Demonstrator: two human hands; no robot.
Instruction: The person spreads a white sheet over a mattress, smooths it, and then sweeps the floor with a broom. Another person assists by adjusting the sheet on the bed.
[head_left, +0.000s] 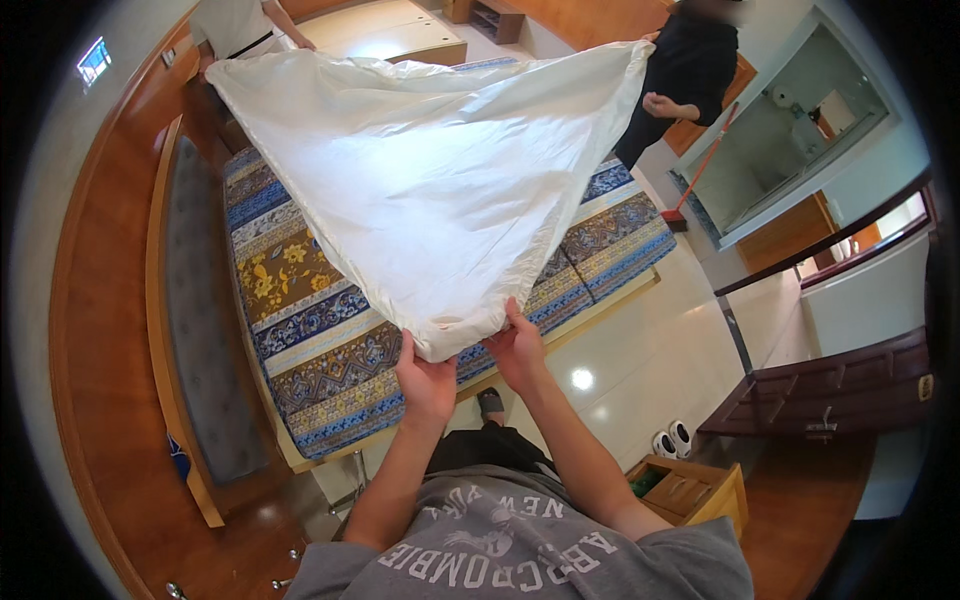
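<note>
A white fitted sheet (442, 180) with a gathered edge is stretched over a patterned mattress (330, 382) of blue, brown and yellow bands. My left hand (427, 379) grips its near corner on the left side, thumb on top. My right hand (517, 345) holds the same corner on the right side. One person in a light shirt (232, 30) holds the far left corner with the hands apart. Another person in dark clothes (686, 67) holds the far right corner in one raised hand.
A grey padded headboard (206, 300) stands left of the mattress. On the right are a red broom (675, 216), white shoes (671, 441), a dark wooden door (817, 382) and a wooden cabinet with drawers (694, 491). A glass-walled bathroom (795, 135) lies behind the broom.
</note>
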